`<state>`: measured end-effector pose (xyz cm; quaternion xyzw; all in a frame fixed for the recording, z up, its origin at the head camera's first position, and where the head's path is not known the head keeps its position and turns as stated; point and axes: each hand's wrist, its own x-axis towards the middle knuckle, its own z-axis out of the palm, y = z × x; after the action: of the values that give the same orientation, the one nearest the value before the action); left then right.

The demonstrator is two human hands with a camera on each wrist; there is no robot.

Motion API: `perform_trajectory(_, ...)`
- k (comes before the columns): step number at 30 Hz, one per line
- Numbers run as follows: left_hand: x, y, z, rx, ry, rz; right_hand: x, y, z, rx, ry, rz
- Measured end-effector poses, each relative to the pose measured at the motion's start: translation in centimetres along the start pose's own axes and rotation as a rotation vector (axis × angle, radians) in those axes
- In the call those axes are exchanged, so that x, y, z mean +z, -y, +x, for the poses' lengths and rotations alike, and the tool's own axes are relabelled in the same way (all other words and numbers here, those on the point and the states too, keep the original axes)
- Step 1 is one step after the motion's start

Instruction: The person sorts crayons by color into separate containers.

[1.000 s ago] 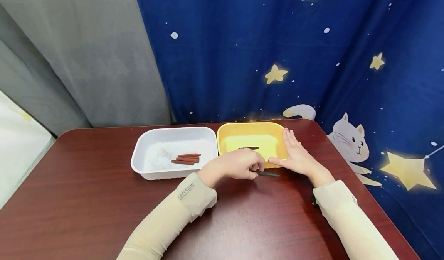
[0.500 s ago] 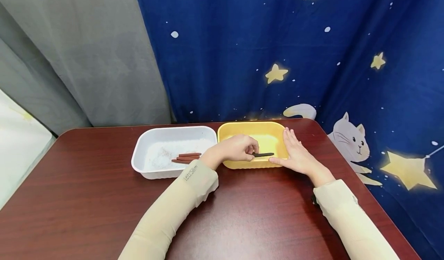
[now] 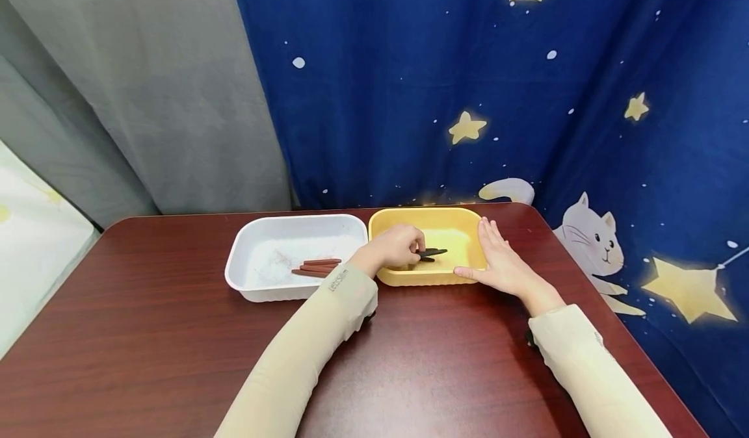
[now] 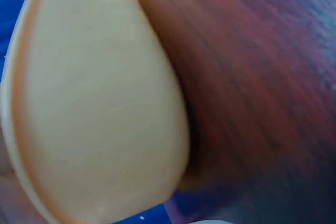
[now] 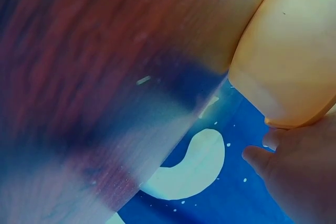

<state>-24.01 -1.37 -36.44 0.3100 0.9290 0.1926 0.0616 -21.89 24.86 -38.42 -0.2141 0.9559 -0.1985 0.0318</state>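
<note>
In the head view my left hand reaches over the near rim of the yellow bin. Its curled fingertips pinch the end of a slim dark stick with a tapered tip, low in the bin. Another dark stick lies right beside it, partly hidden by the fingers. My right hand rests straight-fingered against the bin's right side, thumb at the near rim. From the left wrist, the bin's outer wall covers most of the hand; the right wrist view shows fingers at the bin's edge.
A white bin stands left of the yellow one, holding several reddish-brown sticks. Both sit near the back edge of the dark wooden table. Behind hang a grey curtain and a blue star-patterned curtain.
My left hand has carried the dark stick from the table in front of the yellow bin, over the rim, and down among the dark sticks inside. The right hand has stayed in place.
</note>
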Motion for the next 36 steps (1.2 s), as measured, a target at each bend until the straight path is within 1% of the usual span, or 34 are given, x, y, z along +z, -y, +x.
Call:
perform_trajectory(4, 0.2, 0.5, 0.2, -0.069, -0.033, 0.042, 0.0, -0.1, 0.2, 0.002, -0.001, 0.004)
perform_trajectory(7, 0.3, 0.6, 0.3, -0.095, -0.041, 0.057, 0.1, -0.1, 0.2, 0.01, 0.004, 0.008)
perform_trajectory(11, 0.4, 0.7, 0.2, -0.127, -0.026, 0.071, 0.1, 0.0, 0.2, 0.013, 0.009, 0.009)
perform_trajectory(16, 0.3, 0.7, 0.3, -0.141, -0.027, 0.082, 0.0, 0.1, 0.3, 0.011, 0.01, 0.01)
perform_trajectory(22, 0.4, 0.4, -0.3, -0.112, -0.057, 0.095, 0.1, 0.1, 0.1, 0.014, 0.012, 0.007)
perform_trajectory(26, 0.4, 0.1, -1.0, -0.077, -0.093, 0.113, 0.1, 0.0, -0.1, 0.003, 0.008, 0.001)
perform_trajectory(27, 0.3, 0.0, -1.3, -0.06, -0.106, 0.111, 0.0, 0.0, -0.2, 0.001, 0.007, -0.002)
perform_trajectory(31, -0.3, -0.6, -2.9, 0.015, -0.163, 0.1, -0.3, -0.1, -0.4, 0.002, 0.007, -0.019)
perform_trajectory(33, -0.9, -0.9, -4.1, 0.055, -0.208, 0.099, -0.5, -0.1, -0.5, 0.009, 0.006, -0.027)
perform_trajectory(36, -1.8, -1.0, -6.2, 0.079, -0.277, 0.131, -0.5, 0.0, -0.7, 0.021, 0.004, -0.041)
